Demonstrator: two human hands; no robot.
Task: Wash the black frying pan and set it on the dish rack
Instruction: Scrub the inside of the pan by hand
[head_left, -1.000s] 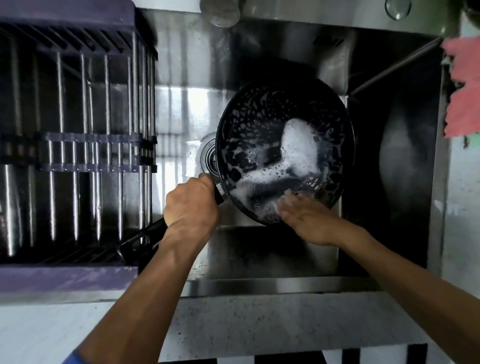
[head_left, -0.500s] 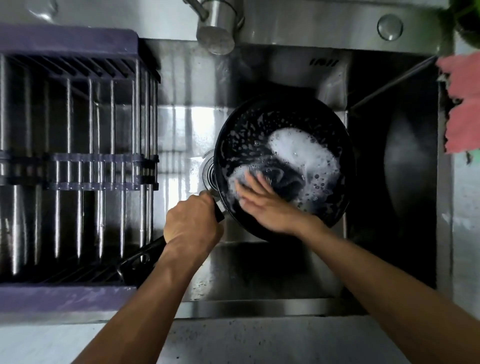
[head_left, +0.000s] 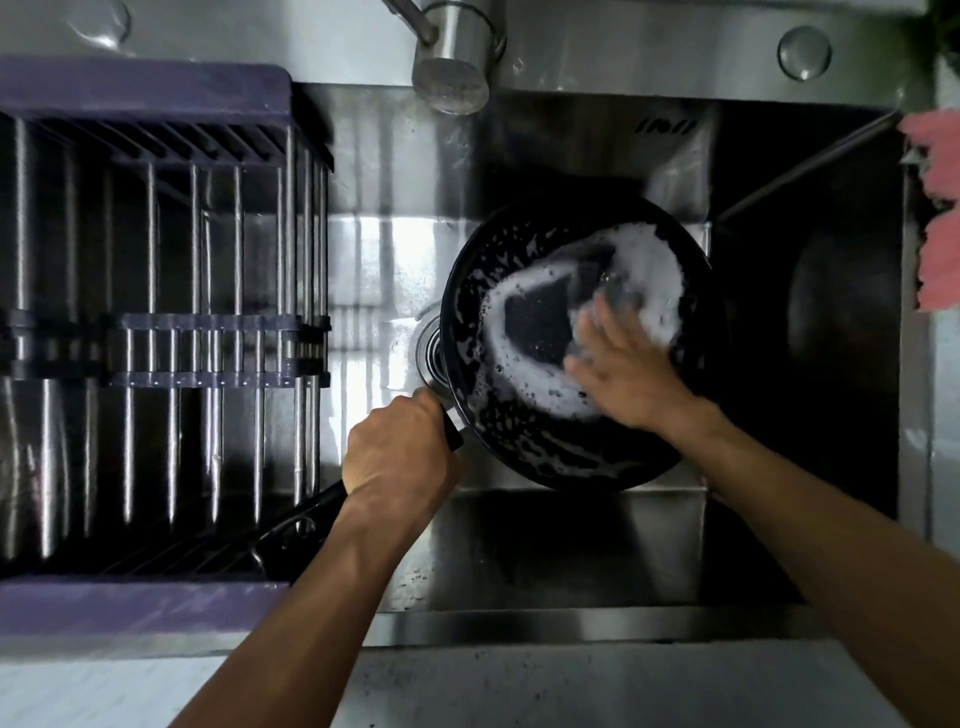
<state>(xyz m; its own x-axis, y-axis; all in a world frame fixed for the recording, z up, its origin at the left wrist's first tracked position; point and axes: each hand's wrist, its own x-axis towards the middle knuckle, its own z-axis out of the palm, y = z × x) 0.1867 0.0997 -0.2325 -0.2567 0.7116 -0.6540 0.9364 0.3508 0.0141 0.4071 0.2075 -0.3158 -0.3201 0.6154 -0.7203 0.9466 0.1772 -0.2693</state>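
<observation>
The black frying pan (head_left: 524, 332) is tilted over the steel sink, its inside smeared with white foam. My left hand (head_left: 397, 452) grips the pan's black handle (head_left: 296, 525) close to the bowl. My right hand (head_left: 623, 364) lies flat inside the pan, fingers spread and pressing on the soapy bottom toward its right side; the fingertips are blurred. The dish rack (head_left: 156, 322), purple-framed with metal bars, sits over the left half of the sink with nothing in it.
The faucet spout (head_left: 452, 67) hangs above the sink's back edge, no water running. The drain (head_left: 428, 348) shows left of the pan. A pink cloth (head_left: 937, 218) hangs at the right edge. The pale countertop (head_left: 519, 686) runs along the front.
My right hand has swept from the pan's near rim across to the left, then over to the right side, smearing the foam. My left hand keeps its grip on the handle.
</observation>
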